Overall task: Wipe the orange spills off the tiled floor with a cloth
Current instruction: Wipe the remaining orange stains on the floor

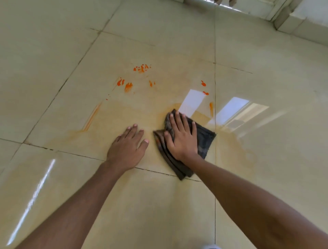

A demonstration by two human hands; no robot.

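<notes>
A dark grey folded cloth point(204, 140) lies flat on the glossy beige tiled floor point(159, 44). My right hand point(181, 138) presses down on the cloth with its fingers spread. Just left of it, my left hand point(126, 147) rests flat on the bare tile, fingers apart, holding nothing. Beyond the hands are bright orange spills: a cluster of dots point(142, 68), smears point(125, 85) at the left, a small mark point(151, 83), and spots point(204, 88) and a streak point(211, 108) near the grout line at the right. A pale orange film point(110, 122) spreads around the hands.
A white door frame and step point(292, 19) stand at the far right corner. Someone's feet point(224, 2) show at the top edge. Bright window reflections point(230, 112) lie on the tile right of the cloth. Dark grout lines point(215, 80) cross the floor.
</notes>
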